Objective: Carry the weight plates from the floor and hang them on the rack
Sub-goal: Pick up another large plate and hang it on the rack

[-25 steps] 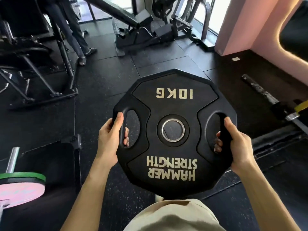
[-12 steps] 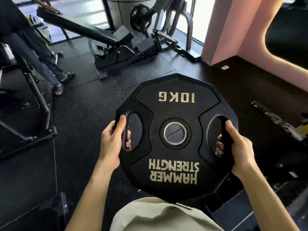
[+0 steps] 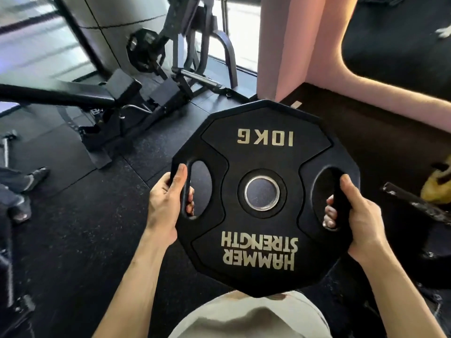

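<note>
Nearest the camera, below and between the two forearms, a pale beige garment (image 3: 249,318) on the person's front fills the bottom edge. Just above it hangs the black weight plate (image 3: 264,167), held off the floor with its flat face turned up toward the camera, its lower rim over the garment. The left hand (image 3: 166,203) grasps the plate's left grip bar: the thumb lies along the outer rim and the curled fingers (image 3: 190,203) come through the oval cut-out. The right hand (image 3: 358,213) grasps the matching bar on the other side in the same way, thumb on top, fingertips showing inside the right-hand opening. Midway between the hands sits the steel-ringed centre hole (image 3: 262,192). The pale lettering reads upside down from here, "HAMMER STRENGTH" on the near side of the hole and "10KG" on the far side. Under and around the plate lies black rubber floor (image 3: 80,228). Out past the left hand, at the frame's edge, another person's foot in a dark sandal (image 3: 36,175) rests on that floor. To the right of the right hand a scuffed dark bar (image 3: 415,203) slants across, with something yellow (image 3: 439,181), too blurred to name, just beyond it. Farther off, ahead of the left hand, stands a black padded bench (image 3: 80,96), and behind it a machine frame carrying a dark plate (image 3: 142,51). Ahead of the right hand rises a pink wall (image 3: 305,45).
</note>
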